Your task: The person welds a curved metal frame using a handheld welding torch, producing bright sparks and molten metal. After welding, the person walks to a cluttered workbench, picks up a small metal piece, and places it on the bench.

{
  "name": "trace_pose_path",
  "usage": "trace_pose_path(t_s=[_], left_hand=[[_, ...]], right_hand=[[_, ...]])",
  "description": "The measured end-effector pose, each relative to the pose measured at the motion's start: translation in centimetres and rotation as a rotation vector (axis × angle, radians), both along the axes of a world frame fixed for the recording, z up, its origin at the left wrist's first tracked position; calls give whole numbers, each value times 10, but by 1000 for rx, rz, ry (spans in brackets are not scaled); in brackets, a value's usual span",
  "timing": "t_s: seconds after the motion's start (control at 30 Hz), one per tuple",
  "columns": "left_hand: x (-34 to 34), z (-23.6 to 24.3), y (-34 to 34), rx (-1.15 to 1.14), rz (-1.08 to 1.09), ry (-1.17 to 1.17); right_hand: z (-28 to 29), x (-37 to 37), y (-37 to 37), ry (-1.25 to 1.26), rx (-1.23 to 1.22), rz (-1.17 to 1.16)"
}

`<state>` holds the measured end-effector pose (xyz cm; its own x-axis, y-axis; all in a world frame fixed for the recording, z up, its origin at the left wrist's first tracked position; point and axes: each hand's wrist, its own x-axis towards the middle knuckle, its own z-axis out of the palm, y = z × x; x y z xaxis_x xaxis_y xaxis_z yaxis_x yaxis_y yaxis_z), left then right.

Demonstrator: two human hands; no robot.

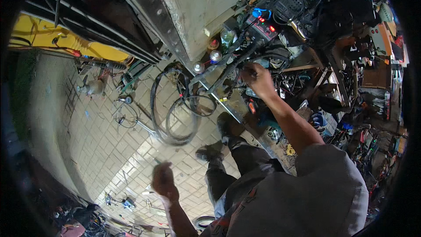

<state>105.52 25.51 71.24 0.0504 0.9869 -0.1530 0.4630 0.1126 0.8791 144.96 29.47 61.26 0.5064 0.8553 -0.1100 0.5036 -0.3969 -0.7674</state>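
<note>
Near the right hand (pixel 258 80), which is curled, a dark box with red lights (pixel 264 27) lies beyond its knuckles; I cannot tell whether that hand, or the blurred left hand (pixel 164 180), holds anything. Black loops (pixel 177 140) lie on the paving (pixel 103 147) between them, past a pale metal edge (pixel 231 110), with a silver-topped can (pixel 215 55) close by.

Black loops (pixel 153 105) look rubbery, the paving (pixel 103 149) rough, the yellow panel (pixel 92 49) glossy, the shirt (pixel 302 193) matt cloth.
</note>
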Motion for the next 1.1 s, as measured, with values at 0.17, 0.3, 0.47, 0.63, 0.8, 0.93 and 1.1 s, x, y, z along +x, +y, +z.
trace_pose_path(t_s=[0.17,0.3,0.47,0.63,0.8,0.93,1.1], left_hand=[[2,131,15,662,74,233],[-14,166,-3,921,159,595],[-39,181,-32,990,228,733],[-57,173,-43,968,247,772],[-48,143,-43,767,116,1094],[-13,62,-45,249,237,-368],[16,-11,-76,-339,28,-646]], right_hand=[[198,-70,-60,926,1131,343],[230,-81,-90,1206,1126,653],[245,-116,-95,1256,1034,749],[243,-144,-93,1260,961,778],[233,-164,-106,1147,872,656],[174,-183,-102,820,505,310],[116,-158,-149,988,-88,21]])
